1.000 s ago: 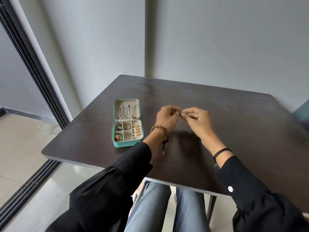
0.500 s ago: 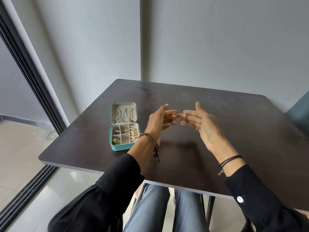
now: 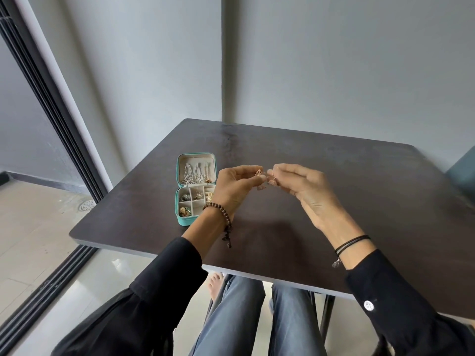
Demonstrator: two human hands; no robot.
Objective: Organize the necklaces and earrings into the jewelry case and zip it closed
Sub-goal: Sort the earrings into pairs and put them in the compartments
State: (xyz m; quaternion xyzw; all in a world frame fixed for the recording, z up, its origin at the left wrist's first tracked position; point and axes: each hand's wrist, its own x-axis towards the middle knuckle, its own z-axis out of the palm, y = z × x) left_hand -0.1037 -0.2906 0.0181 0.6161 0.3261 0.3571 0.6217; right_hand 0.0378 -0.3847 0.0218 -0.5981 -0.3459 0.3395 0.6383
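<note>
Soft, even light came from left of table [image 3: 295, 155]; no hard shadows. Floor [image 3: 30, 227] left of table was brightest, nearly washed out. Table top was dark, matte, with pale sheen toward far edge. Faint blurred shadow lay on table middle. Earrings [image 3: 272, 181] above table were small, slightly soft. Door frame [image 3: 51, 104] left of table leaned from wide-angle distortion. Black sleeves [image 3: 159, 291] at table's near edge lost detail.

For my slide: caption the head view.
Left hand and right hand pinch two earrings beside the open jewelry case.
</note>
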